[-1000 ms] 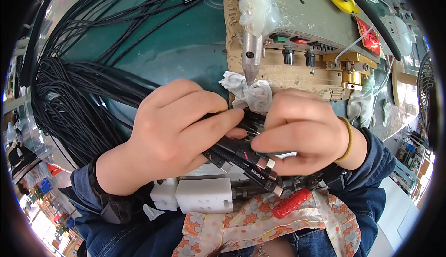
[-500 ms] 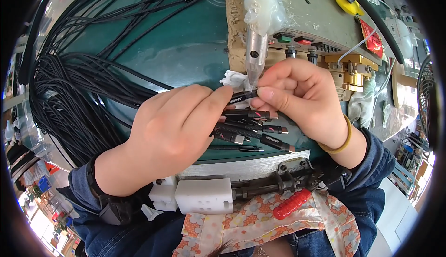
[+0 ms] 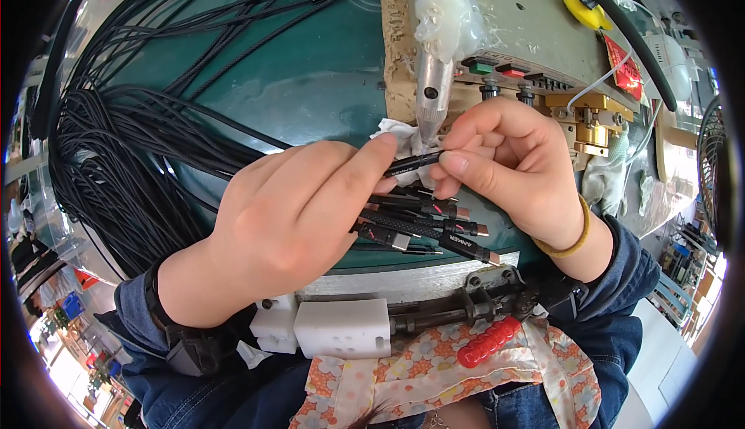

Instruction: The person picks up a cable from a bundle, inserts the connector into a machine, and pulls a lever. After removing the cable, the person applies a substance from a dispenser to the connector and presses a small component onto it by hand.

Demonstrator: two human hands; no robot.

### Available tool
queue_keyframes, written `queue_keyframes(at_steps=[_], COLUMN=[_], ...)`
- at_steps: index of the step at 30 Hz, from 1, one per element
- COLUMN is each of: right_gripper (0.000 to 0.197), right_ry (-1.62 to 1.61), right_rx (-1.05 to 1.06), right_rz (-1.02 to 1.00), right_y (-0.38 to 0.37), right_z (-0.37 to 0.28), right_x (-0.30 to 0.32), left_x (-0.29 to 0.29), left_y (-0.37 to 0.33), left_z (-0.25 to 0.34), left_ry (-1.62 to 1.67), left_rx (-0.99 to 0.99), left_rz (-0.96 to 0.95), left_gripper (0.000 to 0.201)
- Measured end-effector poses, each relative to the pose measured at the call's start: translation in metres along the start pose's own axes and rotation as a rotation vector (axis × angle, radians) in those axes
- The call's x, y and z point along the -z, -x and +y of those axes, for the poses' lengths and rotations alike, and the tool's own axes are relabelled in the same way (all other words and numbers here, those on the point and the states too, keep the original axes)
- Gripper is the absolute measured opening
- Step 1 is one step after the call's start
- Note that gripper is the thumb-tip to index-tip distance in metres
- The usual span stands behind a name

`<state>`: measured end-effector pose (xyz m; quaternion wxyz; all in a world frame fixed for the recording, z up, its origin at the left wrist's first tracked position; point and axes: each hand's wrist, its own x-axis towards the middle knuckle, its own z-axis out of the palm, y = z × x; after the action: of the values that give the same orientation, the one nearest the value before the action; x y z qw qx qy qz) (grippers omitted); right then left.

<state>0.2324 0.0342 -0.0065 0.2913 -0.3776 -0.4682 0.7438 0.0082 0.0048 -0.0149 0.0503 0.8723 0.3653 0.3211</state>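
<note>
My left hand (image 3: 291,204) is closed around several black braided cables. Their connector ends (image 3: 458,241) fan out below its fingers, some with bare metal plugs. One black cable connector (image 3: 410,165) with white lettering lies between my two hands. Thumb and forefinger of my right hand (image 3: 512,173) pinch its right end, while its left end sits at my left fingertips. Just above this connector is the tip of a metal nozzle (image 3: 432,111), pointing down; whether they touch is unclear. A crumpled white tissue (image 3: 398,129) lies behind the connector.
A thick pile of black cables (image 3: 124,150) covers the left of the green mat (image 3: 272,111). At the back right stands a grey machine box (image 3: 528,18) with buttons. A clamp with a red handle (image 3: 489,341) and a white block (image 3: 341,328) line the near edge.
The pinched connector has turned slightly, and my right fingers have shifted a little right along it. The connector ends below my left hand have moved slightly.
</note>
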Motion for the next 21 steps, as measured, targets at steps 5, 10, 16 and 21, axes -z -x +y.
queue_keyframes(at_steps=[5,10,16,21], right_gripper=[0.011,0.009,0.007,0.007], right_ry=[-0.013,-0.114,-0.098,-0.022], right_rx=[0.124,0.07,0.007,0.012], right_rz=[0.024,-0.066,-0.147,-0.188], right_y=[0.0,0.002,0.005,0.005], right_z=[0.005,0.0,-0.005,-0.009], right_x=[-0.003,0.001,0.0,0.002], left_x=[0.0,0.012,0.016,0.015], left_y=[-0.002,-0.004,-0.002,-0.003], left_z=[-0.001,-0.001,0.0,0.003], left_ry=[0.029,-0.014,0.009,0.024], left_rx=[0.003,-0.084,-0.129,-0.104], left_rz=[0.026,-0.052,-0.112,-0.138], left_gripper=[0.036,0.034,0.033,0.037])
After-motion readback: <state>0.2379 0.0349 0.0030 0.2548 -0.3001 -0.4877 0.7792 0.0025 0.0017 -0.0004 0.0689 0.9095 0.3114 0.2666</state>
